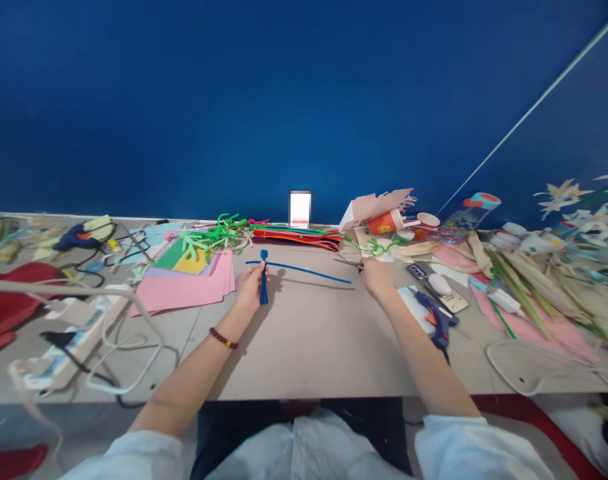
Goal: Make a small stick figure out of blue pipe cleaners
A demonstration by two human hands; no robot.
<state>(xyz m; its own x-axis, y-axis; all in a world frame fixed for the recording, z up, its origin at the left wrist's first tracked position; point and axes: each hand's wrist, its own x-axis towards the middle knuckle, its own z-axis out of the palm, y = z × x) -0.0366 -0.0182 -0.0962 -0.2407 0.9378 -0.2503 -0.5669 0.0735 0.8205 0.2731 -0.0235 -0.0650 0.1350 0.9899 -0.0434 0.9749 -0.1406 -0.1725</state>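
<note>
My left hand (251, 283) is closed around a small bundle of blue pipe cleaners (264, 293), with a knotted top above the fingers and several strands hanging below. A long single blue pipe cleaner (309, 272) crosses behind the bundle's upper part and reaches right, its free end short of my other hand. My right hand (377, 277) is closed on what look like scissors (349, 261), their thin blades pointing left above the table. The handles are mostly hidden by the fingers. A pile of coloured pipe cleaners (297, 239) lies behind both hands, against the wall.
Pink paper sheets (184, 293) and green pipe-cleaner pieces (219, 233) lie left, near a white power strip (79, 340) with loose cables. On the right are a blue glue gun (437, 320), a phone (451, 297), paper cups (387, 222) and a clear bottle (467, 217).
</note>
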